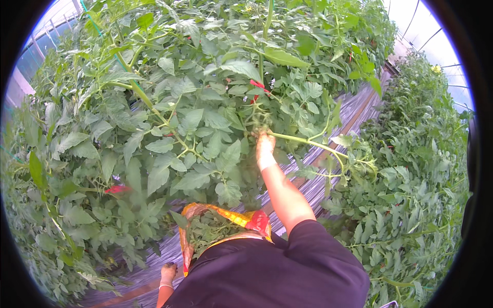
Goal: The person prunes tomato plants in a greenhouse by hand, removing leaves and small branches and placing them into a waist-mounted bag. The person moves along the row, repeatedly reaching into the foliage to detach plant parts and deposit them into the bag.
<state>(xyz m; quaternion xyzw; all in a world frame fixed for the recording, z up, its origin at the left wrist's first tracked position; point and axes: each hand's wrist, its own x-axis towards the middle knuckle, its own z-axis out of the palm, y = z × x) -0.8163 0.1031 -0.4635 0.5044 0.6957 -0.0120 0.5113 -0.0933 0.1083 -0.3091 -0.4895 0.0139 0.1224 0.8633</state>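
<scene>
Ahead of me, my right hand [265,141] is closed around a cut or bent leafy tomato shoot [304,141], whose stem extends to the right from my fist. Red plastic ties or ribbons [259,85] show on the plant just above it. My left hand [168,270] hangs low beside my body at the lower left; its fingers look dark, and whether it holds anything cannot be told. Between the plants and my dark shirt, an orange, yellow and red bag [237,217] hangs against my front with tomato leaves [212,231] in it.
Dense tomato plants [192,123] fill the left and middle, some tied to green twine [92,19]. Another plant row [404,200] stands on the right. Silvery plastic ground sheeting [354,111] runs between the rows, under a greenhouse roof [435,38].
</scene>
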